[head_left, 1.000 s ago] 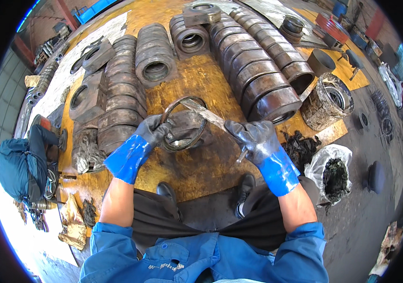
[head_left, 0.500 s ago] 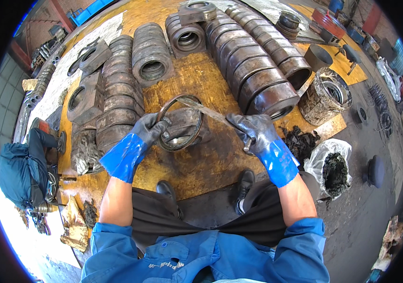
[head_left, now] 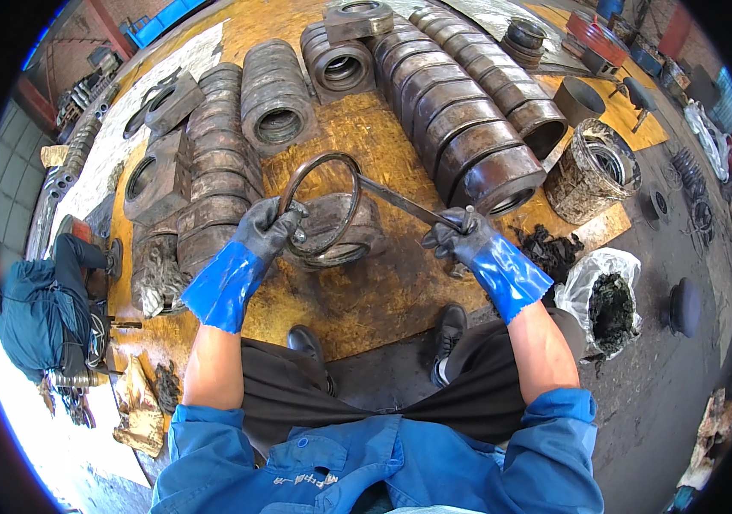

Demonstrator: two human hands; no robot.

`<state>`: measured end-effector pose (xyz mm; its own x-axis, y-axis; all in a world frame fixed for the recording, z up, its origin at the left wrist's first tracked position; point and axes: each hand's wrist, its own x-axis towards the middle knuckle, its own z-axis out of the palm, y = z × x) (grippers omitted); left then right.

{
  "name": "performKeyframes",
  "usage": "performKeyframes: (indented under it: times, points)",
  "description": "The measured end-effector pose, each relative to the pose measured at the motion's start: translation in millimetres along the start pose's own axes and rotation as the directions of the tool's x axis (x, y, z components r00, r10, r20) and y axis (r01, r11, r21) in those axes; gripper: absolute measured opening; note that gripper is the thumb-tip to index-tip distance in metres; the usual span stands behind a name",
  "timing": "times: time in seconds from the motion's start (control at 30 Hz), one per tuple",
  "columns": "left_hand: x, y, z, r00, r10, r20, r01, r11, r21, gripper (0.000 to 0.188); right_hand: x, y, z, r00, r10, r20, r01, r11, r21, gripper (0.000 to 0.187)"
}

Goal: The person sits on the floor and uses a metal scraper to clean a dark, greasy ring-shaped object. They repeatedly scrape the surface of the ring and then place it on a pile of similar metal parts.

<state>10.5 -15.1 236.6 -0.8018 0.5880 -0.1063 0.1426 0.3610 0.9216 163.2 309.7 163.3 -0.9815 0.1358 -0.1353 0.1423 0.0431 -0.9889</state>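
My left hand [head_left: 268, 230], in a black and blue rubber glove, is closed on the left side of a thin metal ring [head_left: 327, 157]. The ring stands tilted above the floor. My gloved right hand [head_left: 467, 235] grips a long flat scraper-like blade [head_left: 398, 200], whose far end meets the ring's right side. Part of the tool shows below the right hand; the rest of its grip is hidden by the fingers. Beneath the ring sits a thick round-bored metal block [head_left: 364, 221], partly covered by it.
Rows of heavy metal rings [head_left: 285, 90] stand left and right [head_left: 460, 128]. To the right are a grimy bucket [head_left: 580, 184], dark rags [head_left: 550, 253] and a white plastic bag [head_left: 573, 291] of black waste. A crouching co-worker [head_left: 41, 308] is at the left.
The ring has tipped more upright and risen slightly. The blade, which lay across the ring's top, now angles up to its right side; my right hand has turned and shifted slightly right.
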Motion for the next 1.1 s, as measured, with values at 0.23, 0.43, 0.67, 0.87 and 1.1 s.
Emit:
performKeyframes:
  times: [0.23,0.43,0.67,0.87,1.1]
  points:
    - [-0.6,-8.4,-5.7,0.994,0.024,-0.109,-0.033,0.996,-0.082,0.026,-2.1,-0.8,9.6,0.959,0.245,0.145,-0.279,0.912,0.301,0.020]
    - [5.9,-21.5,-13.5,0.963,0.176,-0.206,-0.198,0.976,-0.093,0.023,-1.0,8.7,17.8,0.933,0.290,0.214,-0.358,0.812,0.461,0.025]
    - [16.4,-26.8,-6.5,0.914,0.287,-0.287,-0.348,0.918,-0.189,0.029,-7.4,11.9,25.0,0.909,0.284,0.304,-0.416,0.629,0.657,0.026]
    - [18.0,-30.6,-11.2,0.917,0.232,-0.324,-0.307,0.929,-0.207,0.027,-1.7,14.3,39.8,0.849,0.314,0.424,-0.527,0.447,0.723,0.027]
    - [28.3,-45.3,-10.4,0.866,0.342,-0.366,-0.450,0.852,-0.267,0.028,-0.8,5.3,44.5,0.851,0.295,0.436,-0.526,0.444,0.726,0.035]
